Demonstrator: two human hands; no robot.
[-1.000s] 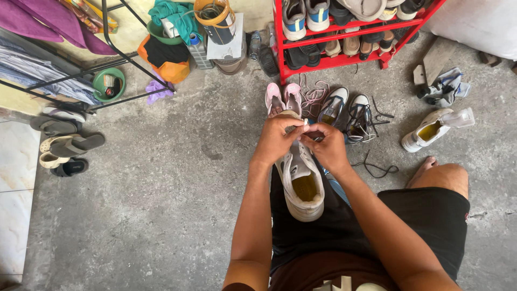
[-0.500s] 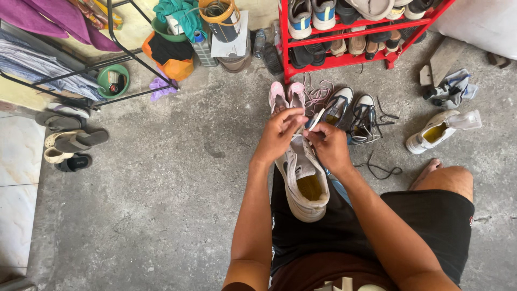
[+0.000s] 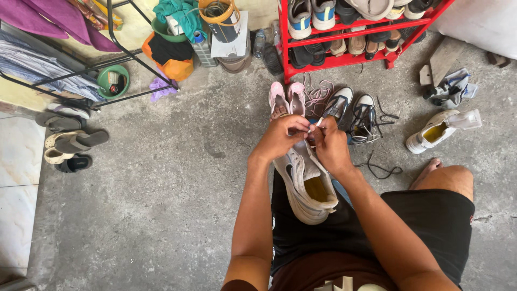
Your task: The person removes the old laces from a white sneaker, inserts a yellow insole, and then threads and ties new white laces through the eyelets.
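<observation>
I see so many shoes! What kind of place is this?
Probably a home's entry or porch area. A red shoe rack is full of footwear, sandals lie on the bare concrete floor, and clothes hang on a rack. The hands hold a white sneaker.

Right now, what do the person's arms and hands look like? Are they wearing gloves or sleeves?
No gloves and no long sleeves. The left hand and right hand are bare, and both forearms are bare up to the elbows at least. No watch, ring or bracelet shows on either wrist or on the fingers. Further down, the person wears black shorts.
</observation>
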